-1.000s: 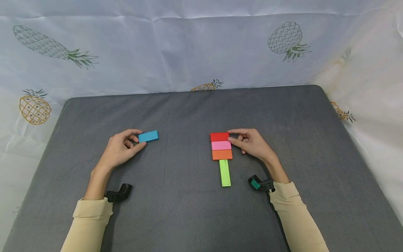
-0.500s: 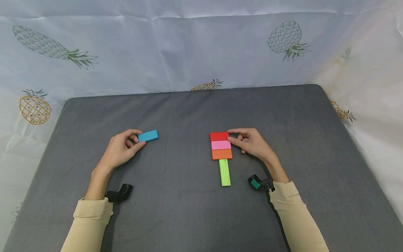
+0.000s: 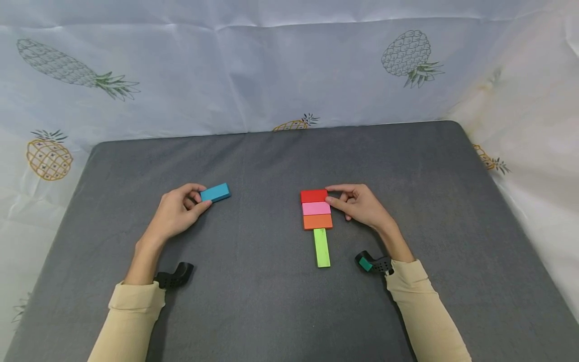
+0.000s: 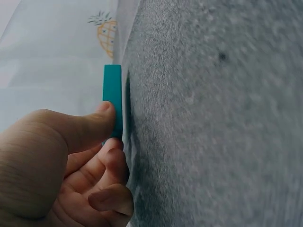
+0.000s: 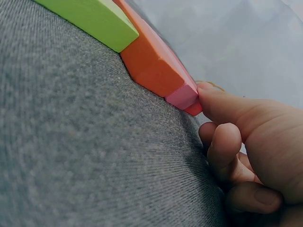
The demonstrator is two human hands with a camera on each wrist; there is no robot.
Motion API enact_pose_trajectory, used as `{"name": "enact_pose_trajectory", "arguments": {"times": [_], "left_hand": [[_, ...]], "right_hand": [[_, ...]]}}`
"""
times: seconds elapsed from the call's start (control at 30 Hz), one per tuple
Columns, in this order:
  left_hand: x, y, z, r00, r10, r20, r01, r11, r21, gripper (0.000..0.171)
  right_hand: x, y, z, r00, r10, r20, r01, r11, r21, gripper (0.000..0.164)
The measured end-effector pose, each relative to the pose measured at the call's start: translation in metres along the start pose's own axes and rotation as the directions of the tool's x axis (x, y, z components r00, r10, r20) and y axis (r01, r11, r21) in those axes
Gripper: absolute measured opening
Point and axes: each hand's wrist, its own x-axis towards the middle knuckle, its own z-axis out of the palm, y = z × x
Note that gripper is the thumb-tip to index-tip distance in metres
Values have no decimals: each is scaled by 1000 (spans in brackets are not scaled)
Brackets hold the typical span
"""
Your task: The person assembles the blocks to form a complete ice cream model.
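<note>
Between thumb and fingers, my left hand (image 3: 178, 211) pinches the left end of a blue block (image 3: 215, 192); in the left wrist view the blue block (image 4: 112, 90) stands out past the thumb tip, close to the cloth. My right hand (image 3: 359, 203) has its thumb and index finger at the right end of a red block (image 3: 313, 196), pinching it. Below the red one lie a pink block (image 3: 316, 208) and an orange block (image 3: 317, 221), side by side in a stack-like row. A light green block (image 3: 322, 248) runs lengthwise down from the orange one.
A grey cloth-covered table (image 3: 253, 301) lies under everything. White curtain fabric (image 3: 271, 65) with pineapple prints hangs behind and along the sides. Black camera mounts sit on the left wrist (image 3: 175, 275) and the right wrist (image 3: 375, 263).
My left hand has shifted slightly to the right and away from me, carrying the blue block with it. The right hand and the row of blocks stay in place.
</note>
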Motion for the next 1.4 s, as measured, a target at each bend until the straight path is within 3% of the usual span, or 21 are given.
{"name": "enact_pose_trajectory", "arguments": {"times": [1.4], "left_hand": [[30, 37, 39, 998, 37, 60, -31, 995, -90, 33]], "right_hand": [[0, 1, 1, 1000, -16, -1, 16, 1000, 1, 37]]}}
